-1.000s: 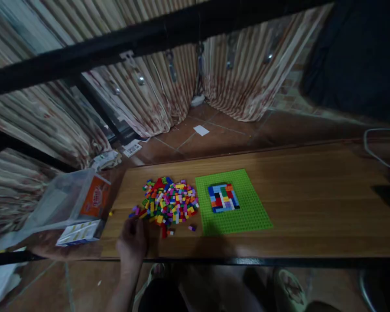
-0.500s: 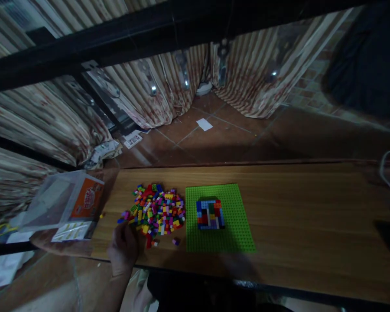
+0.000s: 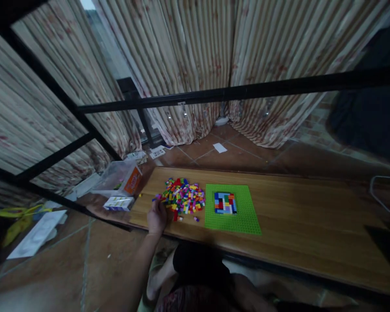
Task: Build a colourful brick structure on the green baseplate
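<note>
Plastic bricks [image 3: 189, 198] lie heaped on the table [image 3: 295, 216], left of a green baseplate [image 3: 247, 220]. Left hand [image 3: 157, 217] sits at their left edge — whether its grip holds a brick cannot be determined. Bricks judged light, rigid, smooth — best pinched across opposite sides. Right hand not visible.

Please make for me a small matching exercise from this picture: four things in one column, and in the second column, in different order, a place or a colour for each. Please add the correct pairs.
Things:
1. left hand
2. baseplate
3. brick panel
4. plastic box

Places and colours:
A. clear, with orange label
B. on top of thing 2
C. at the near left side of the loose bricks
D. green all over

Pairs: 1-C, 2-D, 3-B, 4-A
</note>
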Motion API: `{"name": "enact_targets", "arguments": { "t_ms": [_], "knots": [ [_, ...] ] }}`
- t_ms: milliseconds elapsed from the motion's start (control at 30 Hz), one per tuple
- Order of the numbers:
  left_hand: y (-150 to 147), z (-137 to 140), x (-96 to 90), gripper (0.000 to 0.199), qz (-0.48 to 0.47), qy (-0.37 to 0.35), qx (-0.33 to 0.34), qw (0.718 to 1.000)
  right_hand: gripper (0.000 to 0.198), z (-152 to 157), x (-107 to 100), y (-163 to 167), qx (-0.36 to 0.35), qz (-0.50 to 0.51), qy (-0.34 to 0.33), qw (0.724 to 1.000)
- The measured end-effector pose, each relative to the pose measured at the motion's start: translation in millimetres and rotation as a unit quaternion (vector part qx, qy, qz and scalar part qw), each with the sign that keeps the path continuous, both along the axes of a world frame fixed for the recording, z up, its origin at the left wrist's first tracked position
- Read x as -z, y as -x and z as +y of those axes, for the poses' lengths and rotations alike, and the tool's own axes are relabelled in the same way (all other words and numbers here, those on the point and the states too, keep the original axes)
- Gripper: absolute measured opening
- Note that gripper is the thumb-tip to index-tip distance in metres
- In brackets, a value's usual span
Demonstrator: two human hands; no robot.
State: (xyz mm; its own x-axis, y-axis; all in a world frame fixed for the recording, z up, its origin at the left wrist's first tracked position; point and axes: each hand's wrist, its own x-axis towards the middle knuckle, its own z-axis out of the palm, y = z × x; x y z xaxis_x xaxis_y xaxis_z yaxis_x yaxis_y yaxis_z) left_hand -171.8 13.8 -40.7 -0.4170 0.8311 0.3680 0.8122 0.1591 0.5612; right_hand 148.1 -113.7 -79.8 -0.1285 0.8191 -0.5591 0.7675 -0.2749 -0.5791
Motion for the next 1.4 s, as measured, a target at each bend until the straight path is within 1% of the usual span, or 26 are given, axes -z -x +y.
{"name": "enact_targets", "arguments": {
  "t_ms": [33, 100, 167, 267, 333, 400, 467, 533, 633, 767, 933, 1033, 1133, 1233, 1300, 1400],
  "knots": [
    [-0.9, -1.6, -0.2, 0.025, -0.017, -0.020, 0.001, 1.000, 0.010, -0.8, -1.7, 0.6, -0.022, 0.002, -0.005, 1.000],
    [-3.7, -7.6, 0.1, 0.024, -0.053, -0.048, 0.013, 0.997, 0.019, -0.5, -9.4, 1.6, -0.075, 0.025, -0.030, 0.996],
    [-8.5, -17.6, 1.5, 0.021, -0.083, -0.063, 0.028, 0.994, 0.027, 1.2, -22.2, 5.7, -0.105, 0.063, -0.063, 0.990],
    [-18.1, -36.1, 3.9, 0.018, -0.105, -0.070, 0.069, 0.990, 0.034, 4.2, -45.7, 23.3, -0.087, 0.120, -0.105, 0.983],
    [-23.5, -46.3, 3.8, 0.018, -0.104, -0.058, 0.107, 0.987, 0.035, 7.7, -60.3, 41.8, -0.065, 0.142, -0.137, 0.978],
    [-26.5, -51.7, 1.9, 0.022, -0.098, -0.033, 0.132, 0.986, 0.033, 13.9, -71.6, 62.6, -0.051, 0.149, -0.171, 0.973],
    [-27.2, -52.4, -0.8, 0.028, -0.092, -0.014, 0.146, 0.985, 0.032, 23.2, -78.5, 83.3, -0.054, 0.154, -0.192, 0.968],
    [-26.9, -50.2, -2.7, 0.028, -0.089, -0.004, 0.153, 0.984, 0.031, 34.4, -81.1, 102.1, -0.072, 0.156, -0.207, 0.963],
    [-26.7, -46.8, -3.0, 0.022, -0.088, 0.007, 0.154, 0.984, 0.028, 52.8, -79.8, 125.0, -0.107, 0.146, -0.228, 0.957],
    [-26.1, -46.9, -1.0, 0.015, -0.101, 0.012, 0.164, 0.981, 0.026, 77.0, -76.5, 144.4, -0.135, 0.117, -0.240, 0.954],
    [-21.0, -48.7, -0.7, 0.014, -0.118, 0.005, 0.184, 0.976, 0.023, 99.7, -71.7, 149.0, -0.152, 0.095, -0.240, 0.954],
    [-17.9, -48.0, -0.2, 0.015, -0.112, 0.000, 0.196, 0.974, 0.024, 107.7, -69.9, 143.7, -0.138, 0.089, -0.235, 0.958],
    [-16.4, -46.5, 1.0, 0.013, -0.095, 0.001, 0.200, 0.975, 0.025, 122.5, -77.0, 136.1, -0.111, 0.116, -0.262, 0.952],
    [-16.1, -45.8, 1.9, 0.012, -0.080, -0.001, 0.203, 0.976, 0.025, 154.9, -91.2, 130.6, -0.066, 0.108, -0.310, 0.942],
    [-15.7, -46.2, 1.8, 0.013, -0.073, 0.000, 0.203, 0.976, 0.025, 184.4, -98.4, 130.5, -0.045, 0.061, -0.328, 0.942],
    [-14.5, -47.4, 0.1, 0.015, -0.070, 0.004, 0.209, 0.975, 0.024, 226.9, -98.7, 138.4, -0.054, -0.012, -0.330, 0.942]
  ]
}}
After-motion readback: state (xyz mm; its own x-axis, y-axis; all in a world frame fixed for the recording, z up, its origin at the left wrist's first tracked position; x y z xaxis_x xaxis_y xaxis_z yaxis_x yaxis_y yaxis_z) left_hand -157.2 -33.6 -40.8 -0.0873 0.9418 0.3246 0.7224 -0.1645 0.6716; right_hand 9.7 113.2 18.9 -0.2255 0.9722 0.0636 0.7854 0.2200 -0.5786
